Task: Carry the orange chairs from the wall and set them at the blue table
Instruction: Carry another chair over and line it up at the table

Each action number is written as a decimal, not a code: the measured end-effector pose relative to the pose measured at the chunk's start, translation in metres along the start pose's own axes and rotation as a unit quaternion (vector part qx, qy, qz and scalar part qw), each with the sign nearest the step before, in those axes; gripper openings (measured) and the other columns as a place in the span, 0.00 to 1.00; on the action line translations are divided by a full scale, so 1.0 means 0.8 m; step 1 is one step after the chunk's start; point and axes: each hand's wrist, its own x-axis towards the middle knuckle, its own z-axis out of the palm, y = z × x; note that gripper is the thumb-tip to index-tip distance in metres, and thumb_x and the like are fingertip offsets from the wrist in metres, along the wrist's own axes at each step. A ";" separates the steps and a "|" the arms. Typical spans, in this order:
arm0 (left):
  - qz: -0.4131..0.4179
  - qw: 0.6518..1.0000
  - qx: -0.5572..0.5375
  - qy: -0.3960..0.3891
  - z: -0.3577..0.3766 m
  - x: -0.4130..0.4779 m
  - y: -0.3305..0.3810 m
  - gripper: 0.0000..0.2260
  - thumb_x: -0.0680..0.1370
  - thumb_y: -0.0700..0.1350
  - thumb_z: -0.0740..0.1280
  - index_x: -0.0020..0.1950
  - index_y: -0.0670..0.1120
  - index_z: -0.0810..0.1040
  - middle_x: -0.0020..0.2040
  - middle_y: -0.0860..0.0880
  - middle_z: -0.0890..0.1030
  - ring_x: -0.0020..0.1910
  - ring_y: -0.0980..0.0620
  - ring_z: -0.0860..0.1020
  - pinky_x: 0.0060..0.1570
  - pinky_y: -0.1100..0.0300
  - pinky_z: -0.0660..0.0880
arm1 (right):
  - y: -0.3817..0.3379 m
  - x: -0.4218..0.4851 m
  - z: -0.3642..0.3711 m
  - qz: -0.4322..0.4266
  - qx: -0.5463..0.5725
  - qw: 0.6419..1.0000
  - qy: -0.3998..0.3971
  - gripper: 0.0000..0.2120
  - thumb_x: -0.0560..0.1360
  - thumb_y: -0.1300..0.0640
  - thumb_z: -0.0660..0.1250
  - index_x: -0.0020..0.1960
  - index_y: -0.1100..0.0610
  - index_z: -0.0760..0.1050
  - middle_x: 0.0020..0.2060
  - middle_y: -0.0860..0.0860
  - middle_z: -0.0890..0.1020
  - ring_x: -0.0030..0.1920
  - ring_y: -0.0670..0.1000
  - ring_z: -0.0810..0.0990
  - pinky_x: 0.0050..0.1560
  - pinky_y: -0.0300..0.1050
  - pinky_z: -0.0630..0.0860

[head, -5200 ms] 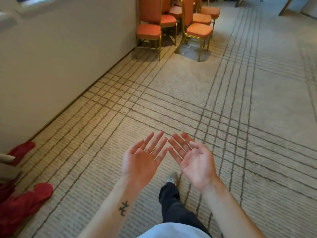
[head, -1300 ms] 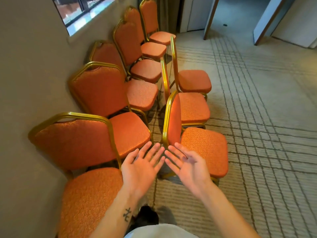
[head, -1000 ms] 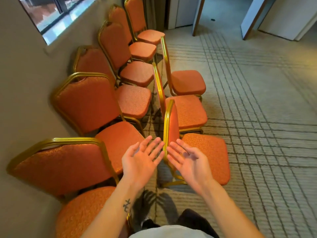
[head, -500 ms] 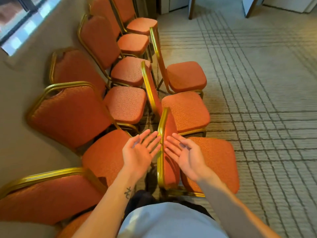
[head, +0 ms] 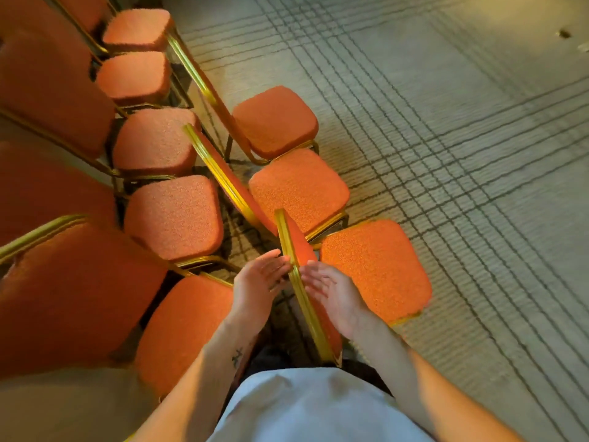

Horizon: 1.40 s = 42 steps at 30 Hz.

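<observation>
Between the left hand [head: 255,285] and the right hand [head: 334,295], the nearest orange chair [head: 304,250] has a back frame [head: 311,314] of gold-toned metal, glossy and ribbed lengthwise; its seat [head: 379,272], right of the right hand, is coarse, pebbly cloth; the carpet [head: 478,154] beyond the hands looks matt and woven; the shirt [head: 312,409] below the wrists, smooth cloth.

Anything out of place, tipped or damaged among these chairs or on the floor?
Nothing tipped or damaged: the orange chairs stand upright in two tight rows. Only a small dark speck lies on the carpet at top right, too small to identify.
</observation>
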 end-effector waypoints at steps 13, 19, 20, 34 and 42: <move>-0.068 0.980 0.142 -0.125 0.012 0.038 0.039 0.20 0.81 0.48 0.55 0.66 0.44 0.81 0.65 0.45 0.83 0.70 0.46 0.76 0.74 0.32 0.58 | 0.021 -0.005 0.026 -0.010 -0.125 0.988 0.091 0.11 0.81 0.50 0.64 0.56 0.45 0.84 0.58 0.50 0.83 0.59 0.52 0.80 0.67 0.57 0.74; -0.075 0.972 0.172 -0.141 0.027 0.044 0.041 0.19 0.85 0.46 0.54 0.65 0.42 0.82 0.63 0.44 0.83 0.70 0.43 0.75 0.72 0.33 0.66 | 0.010 -0.011 0.025 -0.043 -0.123 0.986 0.107 0.10 0.81 0.52 0.66 0.53 0.52 0.85 0.47 0.49 0.86 0.51 0.46 0.84 0.54 0.41 0.78; -0.074 0.972 0.169 -0.145 0.029 0.046 0.039 0.19 0.85 0.46 0.54 0.65 0.41 0.81 0.63 0.43 0.83 0.69 0.43 0.76 0.71 0.33 0.67 | 0.008 -0.012 0.022 -0.046 -0.116 0.987 0.105 0.09 0.82 0.55 0.66 0.53 0.54 0.85 0.43 0.48 0.86 0.45 0.44 0.84 0.44 0.35 0.78; -0.010 0.925 0.278 -0.260 0.154 0.047 0.017 0.15 0.84 0.44 0.57 0.63 0.46 0.81 0.63 0.48 0.83 0.59 0.51 0.78 0.55 0.51 0.75 | -0.048 -0.007 -0.052 -0.112 -0.091 0.972 0.188 0.10 0.76 0.68 0.70 0.56 0.60 0.80 0.40 0.53 0.85 0.34 0.43 0.81 0.39 0.36 0.75; 0.128 0.837 0.423 -0.324 0.259 0.059 -0.014 0.19 0.80 0.29 0.58 0.64 0.43 0.81 0.56 0.45 0.83 0.50 0.59 0.82 0.47 0.68 0.77 | -0.109 -0.005 -0.120 -0.198 -0.079 0.942 0.260 0.14 0.65 0.56 0.76 0.50 0.53 0.80 0.39 0.50 0.86 0.34 0.44 0.80 0.37 0.37 0.73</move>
